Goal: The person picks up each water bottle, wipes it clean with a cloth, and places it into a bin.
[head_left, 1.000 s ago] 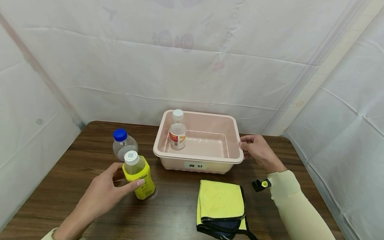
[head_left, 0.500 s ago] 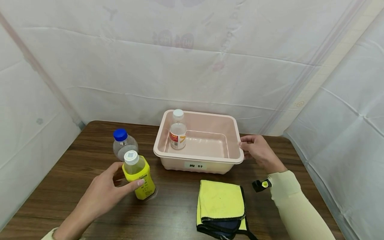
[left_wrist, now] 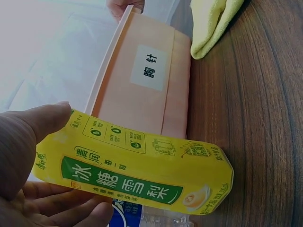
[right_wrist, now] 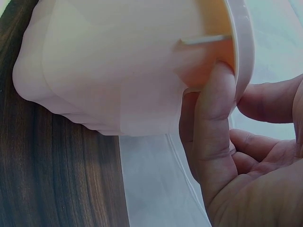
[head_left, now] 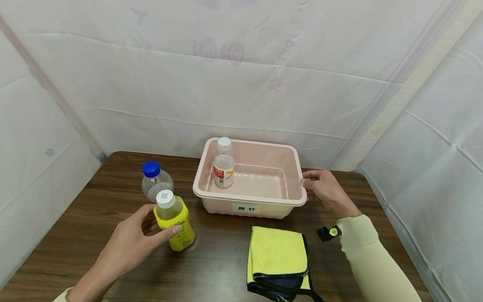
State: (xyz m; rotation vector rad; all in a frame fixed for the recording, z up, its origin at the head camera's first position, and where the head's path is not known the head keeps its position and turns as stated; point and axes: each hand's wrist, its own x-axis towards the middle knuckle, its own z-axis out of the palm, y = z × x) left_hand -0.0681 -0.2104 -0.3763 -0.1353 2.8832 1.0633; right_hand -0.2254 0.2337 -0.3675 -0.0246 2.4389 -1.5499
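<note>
My left hand [head_left: 130,241] holds a yellow-labelled drink bottle [head_left: 183,233] with a white cap, thumb on one side and fingers on the other. The bottle stands on the table, and its yellow label [left_wrist: 132,165] fills much of the left wrist view. Just behind it is a clear bottle with a blue cap [head_left: 151,170], partly hidden. At the right end of a pink plastic basin [head_left: 245,195], my right hand [head_left: 326,191] pinches the rim; in the right wrist view the fingers [right_wrist: 215,118] curl under it. Inside the basin, at its left, stands a clear white-capped bottle [head_left: 224,170].
A folded yellow cloth [head_left: 278,253] with black edging lies in front of the basin on the dark wood table [head_left: 215,260]. Near the right sleeve [head_left: 371,251] is a black strap [head_left: 326,233]. White sheeting [head_left: 241,92] hangs behind the table and at both sides.
</note>
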